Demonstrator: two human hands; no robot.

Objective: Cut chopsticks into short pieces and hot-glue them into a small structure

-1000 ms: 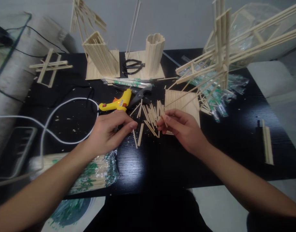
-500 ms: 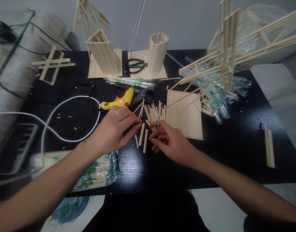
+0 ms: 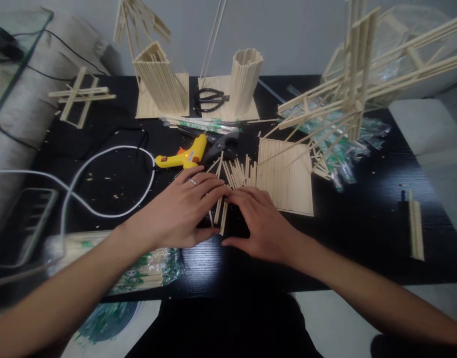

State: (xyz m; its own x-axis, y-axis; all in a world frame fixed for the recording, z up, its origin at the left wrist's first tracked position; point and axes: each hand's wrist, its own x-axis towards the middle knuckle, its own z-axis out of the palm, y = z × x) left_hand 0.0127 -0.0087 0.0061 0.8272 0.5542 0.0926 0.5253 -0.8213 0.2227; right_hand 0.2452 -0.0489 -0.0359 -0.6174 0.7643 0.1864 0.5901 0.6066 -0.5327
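My left hand (image 3: 179, 211) lies flat, palm down, on the black table (image 3: 362, 223), a ring on one finger, its fingertips on a few short cut bamboo sticks (image 3: 220, 211). My right hand (image 3: 263, 223) rests palm down right beside it, fingers spread, fingertips meeting the left hand's over the same sticks. A loose pile of cut sticks (image 3: 239, 171) lies just beyond both hands. To the right of that pile is a flat square panel of glued sticks (image 3: 288, 174). Neither hand grips anything.
A yellow glue gun (image 3: 183, 156) and cutters (image 3: 223, 141) lie behind the hands; a white cable (image 3: 101, 154) loops at left. Stick-built holders (image 3: 161, 84) (image 3: 245, 82), scissors (image 3: 209, 99), a large stick frame (image 3: 347, 89), wrapped chopstick packs (image 3: 146, 266) and a stick bundle (image 3: 414, 223) surround.
My right hand let go of the sticks it held, dropped to the table and flattened. My left hand spread flat too, and both hands met over the short sticks.
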